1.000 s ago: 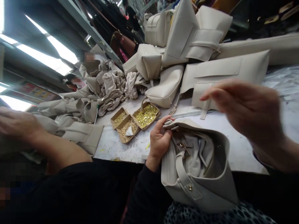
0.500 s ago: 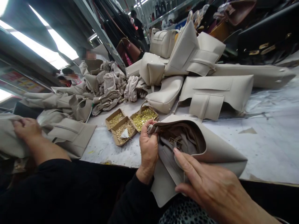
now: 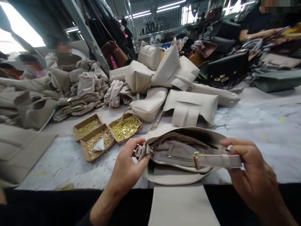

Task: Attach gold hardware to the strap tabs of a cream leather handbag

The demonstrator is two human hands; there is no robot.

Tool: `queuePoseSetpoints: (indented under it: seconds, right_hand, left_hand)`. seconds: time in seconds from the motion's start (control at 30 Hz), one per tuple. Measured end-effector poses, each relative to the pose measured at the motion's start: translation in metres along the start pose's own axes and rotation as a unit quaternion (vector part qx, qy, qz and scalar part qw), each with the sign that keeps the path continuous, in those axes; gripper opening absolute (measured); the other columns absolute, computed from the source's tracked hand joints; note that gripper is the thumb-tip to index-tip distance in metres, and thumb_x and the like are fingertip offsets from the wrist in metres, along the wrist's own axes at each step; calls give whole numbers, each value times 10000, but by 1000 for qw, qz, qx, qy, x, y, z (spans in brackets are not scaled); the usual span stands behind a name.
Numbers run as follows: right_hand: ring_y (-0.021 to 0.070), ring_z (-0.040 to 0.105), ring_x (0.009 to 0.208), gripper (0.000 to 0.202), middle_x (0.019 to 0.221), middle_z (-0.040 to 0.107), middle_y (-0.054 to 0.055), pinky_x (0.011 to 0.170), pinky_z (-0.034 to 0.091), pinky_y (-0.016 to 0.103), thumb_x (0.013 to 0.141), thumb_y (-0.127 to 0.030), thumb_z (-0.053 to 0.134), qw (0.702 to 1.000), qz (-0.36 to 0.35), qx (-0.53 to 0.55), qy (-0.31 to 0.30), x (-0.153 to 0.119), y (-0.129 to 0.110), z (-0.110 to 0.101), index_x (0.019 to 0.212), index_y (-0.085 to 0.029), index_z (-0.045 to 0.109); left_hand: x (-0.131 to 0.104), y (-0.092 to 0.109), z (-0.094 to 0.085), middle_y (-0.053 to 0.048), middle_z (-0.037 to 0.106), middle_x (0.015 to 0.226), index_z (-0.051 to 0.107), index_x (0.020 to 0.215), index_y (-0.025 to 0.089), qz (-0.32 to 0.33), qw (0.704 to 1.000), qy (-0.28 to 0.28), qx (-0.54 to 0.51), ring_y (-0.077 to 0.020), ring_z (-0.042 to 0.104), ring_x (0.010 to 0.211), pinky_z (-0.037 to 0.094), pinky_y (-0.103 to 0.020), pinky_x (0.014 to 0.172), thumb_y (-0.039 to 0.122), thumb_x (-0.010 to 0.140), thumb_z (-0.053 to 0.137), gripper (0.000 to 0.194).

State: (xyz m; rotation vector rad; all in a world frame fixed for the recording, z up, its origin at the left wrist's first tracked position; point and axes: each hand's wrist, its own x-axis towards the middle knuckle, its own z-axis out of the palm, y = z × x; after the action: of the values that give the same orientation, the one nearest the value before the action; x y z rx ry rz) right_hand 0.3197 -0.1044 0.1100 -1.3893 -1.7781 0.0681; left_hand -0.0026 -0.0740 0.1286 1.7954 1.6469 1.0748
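Observation:
A beige handbag [image 3: 180, 179] is held up at the table's front edge, its mouth gaping toward me and its flap [image 3: 180, 204] hanging down in front. Inside I see a grey-brown lining with a zipped pocket [image 3: 175, 157]. My left hand [image 3: 128, 168] pinches the looped tab [image 3: 141, 151] at the bag's left end, thumb toward me. At the other end my right hand [image 3: 251, 171] is closed round a beige strap [image 3: 218, 161], which crosses the opening and carries a gold buckle [image 3: 196, 160].
Three cardboard trays of small gold hardware [image 3: 125, 127] stand left of the bag; a white scrap lies in one. Beige handbags [image 3: 191, 102] are heaped behind, with crumpled bag pieces [image 3: 87, 88] to their left. Dark bags [image 3: 225, 69] lie farther back, near a co-worker's arm [image 3: 261, 34].
My right hand has moved from inside the bag's mouth to the strap on the right. The bag has turned level and opens toward me. The view has swung right; a neighbour's hand left the frame.

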Motion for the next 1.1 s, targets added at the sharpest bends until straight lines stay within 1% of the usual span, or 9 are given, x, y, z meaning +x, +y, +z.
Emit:
queuePoseSetpoints:
  seconds: [0.1,0.2,0.3,0.47,0.57,0.73,0.83,0.97,1.1]
  right_hand:
    - [297,620,1097,240,1061,623,88,863,453,420,1070,-378,488,989,60,106,79,6,3,14,863,-257,496]
    - [269,626,913,414,1003,601,87,735,465,405,1111,-489,294,946,140,260,135,12,13,29,789,-259,417]
    - [229,586,756,431,1056,595,75,603,442,358,1097,-557,200,887,225,381,133,19,25,39,799,-264,306]
    - [246,597,817,444,972,583,36,649,493,362,1079,-599,244,857,245,439,112,29,31,45,789,-265,274]
    - [232,589,803,438,915,556,27,684,520,372,1071,-589,345,797,294,508,144,29,33,44,776,-265,326]
    - [216,514,710,439,831,454,10,656,493,361,1059,-581,386,761,332,539,146,29,39,43,762,-262,330]
    - [181,439,644,446,827,381,-5,602,433,326,1057,-578,412,752,311,563,145,29,31,46,760,-250,350]
    - [152,338,578,442,845,342,-9,504,330,294,1072,-559,406,761,275,571,140,26,20,50,767,-240,379]
    - [132,324,559,470,813,317,-24,445,291,266,1048,-566,498,724,270,615,155,25,27,50,743,-230,378]
  left_hand:
    - [-4,6,7,-57,745,1049,717,1119,220,11,999,11,28,-226,717,866,582,-287,675,344,794,701,348]
    - [-9,7,8,-59,748,1005,723,1141,227,-4,999,17,48,-238,729,809,592,-297,618,432,783,726,413]
    - [-15,9,5,-58,753,953,729,1150,232,-20,998,14,55,-243,736,740,601,-302,569,498,772,744,462]
    - [-23,9,3,-56,769,974,734,1158,241,1,998,8,59,-250,755,759,619,-294,560,499,784,735,454]
    - [-26,3,4,-49,772,1035,726,1167,251,14,998,6,62,-246,761,815,637,-301,619,474,836,701,400]
    - [-26,-7,3,-54,734,1180,699,1246,295,121,985,53,112,-275,739,986,639,-350,756,410,905,683,360]
    - [-17,15,-3,-94,698,1264,704,1293,292,241,955,101,138,-327,701,1093,613,-432,908,358,875,740,425]
    - [11,75,-2,-96,739,1158,731,1214,273,352,923,-124,95,-274,729,1007,627,-335,838,300,916,722,299]
    - [52,107,32,-109,743,1032,740,1082,183,388,857,-299,158,-269,730,952,613,-352,862,208,910,689,181]
